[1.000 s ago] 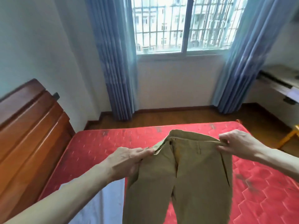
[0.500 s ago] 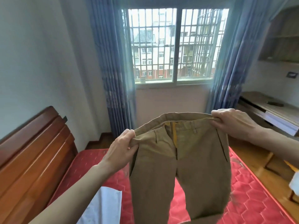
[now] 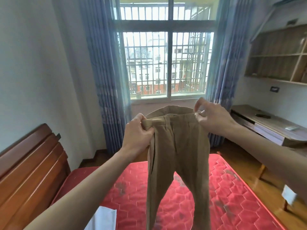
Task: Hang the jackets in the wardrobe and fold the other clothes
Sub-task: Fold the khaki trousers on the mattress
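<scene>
Two hands hold khaki trousers [image 3: 178, 155] up by the waistband above the red mattress [image 3: 232, 196]: left hand [image 3: 138, 131] gripping one corner, right hand [image 3: 211, 116] pinching the other, legs dangling.

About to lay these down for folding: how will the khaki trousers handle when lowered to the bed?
Khaki trousers look floppy: both legs hang limp from the waistband that left hand and right hand pinch. They will probably crumple, not stand. Likely light, since fingertip grips carry them.
</scene>
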`<action>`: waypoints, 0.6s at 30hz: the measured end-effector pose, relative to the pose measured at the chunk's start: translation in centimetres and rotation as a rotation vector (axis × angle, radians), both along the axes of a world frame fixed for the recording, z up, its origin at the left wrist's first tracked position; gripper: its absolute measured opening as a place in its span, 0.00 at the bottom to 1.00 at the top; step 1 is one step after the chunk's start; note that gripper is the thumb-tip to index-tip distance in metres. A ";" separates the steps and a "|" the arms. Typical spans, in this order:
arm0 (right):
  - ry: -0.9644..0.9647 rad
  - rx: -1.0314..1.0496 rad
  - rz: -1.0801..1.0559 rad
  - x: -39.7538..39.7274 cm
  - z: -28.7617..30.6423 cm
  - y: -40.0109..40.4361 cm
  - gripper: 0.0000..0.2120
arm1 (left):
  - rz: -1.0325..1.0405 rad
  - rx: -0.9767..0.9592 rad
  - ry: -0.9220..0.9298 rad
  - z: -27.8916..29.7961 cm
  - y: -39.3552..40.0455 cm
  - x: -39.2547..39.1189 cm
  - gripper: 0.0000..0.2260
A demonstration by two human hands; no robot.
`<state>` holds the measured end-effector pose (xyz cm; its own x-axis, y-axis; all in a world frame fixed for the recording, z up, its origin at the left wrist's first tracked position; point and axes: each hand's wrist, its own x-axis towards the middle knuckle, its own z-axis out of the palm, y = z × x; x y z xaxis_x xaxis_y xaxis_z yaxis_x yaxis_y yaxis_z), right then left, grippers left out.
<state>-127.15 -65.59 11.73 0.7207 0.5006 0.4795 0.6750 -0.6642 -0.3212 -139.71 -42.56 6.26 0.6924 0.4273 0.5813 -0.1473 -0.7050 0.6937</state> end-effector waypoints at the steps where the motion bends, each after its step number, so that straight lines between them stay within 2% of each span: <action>1: 0.029 0.031 0.015 -0.5 0.0 0.2 0.08 | -0.005 -0.003 -0.004 0.3 -0.8 0.1 0.08; 7: 0.414 0.309 0.261 -2.6 -1.0 1.0 0.03 | -0.094 -0.085 0.043 0.3 -3.6 1.2 0.05; 9: 0.535 0.425 0.319 -3.2 -1.4 1.5 0.06 | -0.121 -0.101 0.063 0.6 -4.4 1.2 0.05; 13: 0.658 0.544 0.358 -3.7 -2.1 2.3 0.12 | -0.243 -0.154 0.083 1.3 -5.6 0.3 0.16; 16: 0.798 0.654 0.390 -3.5 -2.0 2.7 0.12 | -0.337 -0.111 0.112 1.2 -5.3 -0.1 0.17; 18: 0.838 0.646 0.418 -3.4 -2.0 3.0 0.12 | -0.373 -0.069 0.104 1.0 -5.0 -0.2 0.18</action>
<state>-130.53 -62.63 9.75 0.7702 0.6116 0.1809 0.2163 0.0162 -0.9762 -139.88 -47.54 7.27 0.8613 0.1710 0.4785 -0.3110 -0.5674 0.7625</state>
